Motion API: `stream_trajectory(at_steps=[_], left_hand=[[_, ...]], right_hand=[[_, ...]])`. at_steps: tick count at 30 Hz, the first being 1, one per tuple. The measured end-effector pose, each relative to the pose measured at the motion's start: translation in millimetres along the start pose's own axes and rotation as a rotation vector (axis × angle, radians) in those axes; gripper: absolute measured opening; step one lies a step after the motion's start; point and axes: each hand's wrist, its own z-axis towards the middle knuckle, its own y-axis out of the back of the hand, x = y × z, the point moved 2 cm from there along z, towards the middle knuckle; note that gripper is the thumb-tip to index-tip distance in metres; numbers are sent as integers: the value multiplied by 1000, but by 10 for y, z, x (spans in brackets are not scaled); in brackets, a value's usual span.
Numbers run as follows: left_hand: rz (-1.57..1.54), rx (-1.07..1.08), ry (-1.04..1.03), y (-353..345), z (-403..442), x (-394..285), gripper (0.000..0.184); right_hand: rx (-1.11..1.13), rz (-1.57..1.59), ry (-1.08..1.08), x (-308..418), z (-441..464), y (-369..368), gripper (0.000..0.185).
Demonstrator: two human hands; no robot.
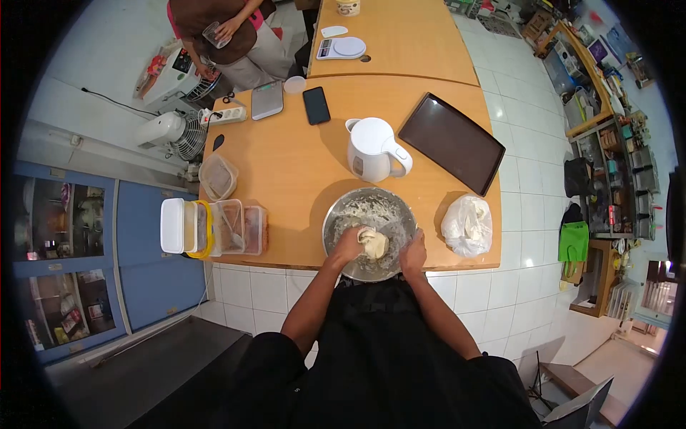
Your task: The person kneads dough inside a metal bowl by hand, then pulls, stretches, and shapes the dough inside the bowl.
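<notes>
A metal bowl (336,213) stands at the table's front edge, its inner wall smeared with flour and bits of dough. Inside it lies a pale lump of dough (374,244). My left hand (348,245) reaches into the bowl, its fingers closed on the left side of the lump. At the bowl's right rim, my right hand (413,254) grips the edge, with the thumb towards the inside.
Behind the bowl stands a white kettle (371,146). A dark tray (454,141) and a plastic bag (468,226) lie to the right. Plastic containers (232,225), a phone (316,106) and a scale (267,101) are leftward. Another person (221,36) stands at the back left.
</notes>
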Motion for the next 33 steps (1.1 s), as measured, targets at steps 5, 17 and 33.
stream_trajectory(at_steps=[5, 17, 33], left_hand=[[20, -36, -56, 71, -111, -116, 43], [82, -200, -187, 146, -73, -103, 46], [616, 95, -251, -118, -349, -116, 53]], right_hand=[[-11, 7, 13, 40, 47, -17, 36], [-41, 48, 11, 130, 22, 20, 29], [-5, 16, -2, 154, 37, 24, 31]])
